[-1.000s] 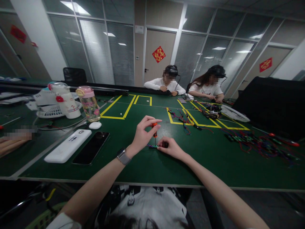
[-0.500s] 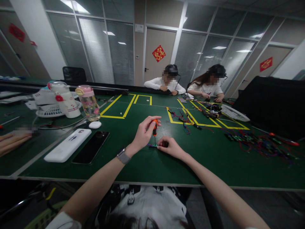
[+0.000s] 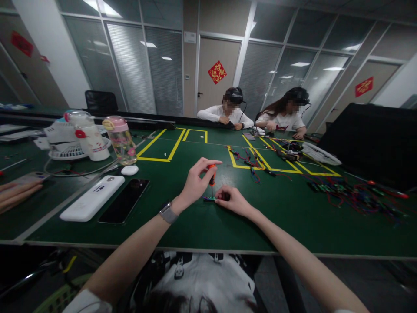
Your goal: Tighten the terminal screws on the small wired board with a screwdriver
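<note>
My left hand (image 3: pixel 197 177) is closed on the orange and black handle of a screwdriver (image 3: pixel 213 177), its index finger stretched over the top. The screwdriver stands nearly upright, and its shaft runs down to a small green circuit board (image 3: pixel 208 199) lying on the table. At the board's right end, the thumb and fingers of my right hand (image 3: pixel 232 199) pinch it against the tabletop. The tip's exact contact point is too small to make out.
Left of my arm lie a white power bank (image 3: pixel 93 199), a black phone (image 3: pixel 124 201) and a white case (image 3: pixel 129 170). Bottles (image 3: pixel 120 141) stand behind them. Wired boards (image 3: pixel 355 191) are heaped at right. Two people sit opposite; another person's hand (image 3: pixel 19 193) rests at far left.
My left fingers have shifted slightly around the screwdriver handle. My right hand keeps its place on the board. Across the table, the right-hand person's hand has moved a little.
</note>
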`<state>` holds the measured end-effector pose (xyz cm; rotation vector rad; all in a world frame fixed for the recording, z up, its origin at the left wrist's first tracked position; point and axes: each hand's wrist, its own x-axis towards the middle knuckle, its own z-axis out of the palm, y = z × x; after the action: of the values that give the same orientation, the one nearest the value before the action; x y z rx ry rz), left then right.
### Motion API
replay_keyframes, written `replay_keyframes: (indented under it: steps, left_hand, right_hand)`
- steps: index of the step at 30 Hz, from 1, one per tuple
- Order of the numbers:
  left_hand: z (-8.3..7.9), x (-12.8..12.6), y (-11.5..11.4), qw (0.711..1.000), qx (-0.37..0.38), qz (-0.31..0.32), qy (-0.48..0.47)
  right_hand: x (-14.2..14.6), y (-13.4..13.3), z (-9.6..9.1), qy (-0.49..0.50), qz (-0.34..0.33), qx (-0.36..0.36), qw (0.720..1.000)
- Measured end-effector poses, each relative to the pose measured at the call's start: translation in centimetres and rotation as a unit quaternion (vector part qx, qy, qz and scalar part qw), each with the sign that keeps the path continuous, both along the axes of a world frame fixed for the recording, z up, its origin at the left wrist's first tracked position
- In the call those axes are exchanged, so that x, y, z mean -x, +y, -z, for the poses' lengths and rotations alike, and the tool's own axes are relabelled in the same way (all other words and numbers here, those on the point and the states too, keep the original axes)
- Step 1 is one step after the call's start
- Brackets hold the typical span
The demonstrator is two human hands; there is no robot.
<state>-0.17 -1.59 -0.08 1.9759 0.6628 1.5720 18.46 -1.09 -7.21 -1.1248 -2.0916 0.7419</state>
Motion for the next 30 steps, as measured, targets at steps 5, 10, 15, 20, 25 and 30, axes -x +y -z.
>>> replay_keyframes:
  steps: [5, 10, 15, 20, 25, 30]
  left_hand:
    - [0.18, 0.05, 0.1, 0.997, 0.043, 0.053, -0.027]
    - [0.37, -0.04, -0.01, 0.996, 0.056, 0.062, -0.04]
    - [0.31, -0.1, -0.12, 0.999, 0.02, 0.014, -0.024]
    - [0.27, -0.09, 0.03, 1.0, -0.008, -0.023, -0.011]
    - [0.3, -0.04, 0.11, 0.999, 0.016, -0.019, -0.021]
    - [0.43, -0.07, 0.22, 0.998, 0.028, -0.007, -0.047]
  right_hand:
    - [0.0, -0.02, -0.03, -0.006, 0.001, -0.008, 1.0]
    - [0.08, -0.12, -0.21, -0.008, -0.003, -0.01, 1.0]
    - [0.1, -0.17, -0.28, -0.011, -0.004, -0.009, 1.0]
    - [0.07, -0.13, -0.24, -0.016, -0.004, -0.014, 1.0]
    - [0.06, -0.06, -0.15, -0.014, -0.004, -0.016, 1.0]
    - [0.06, -0.05, -0.09, -0.012, -0.005, -0.015, 1.0]
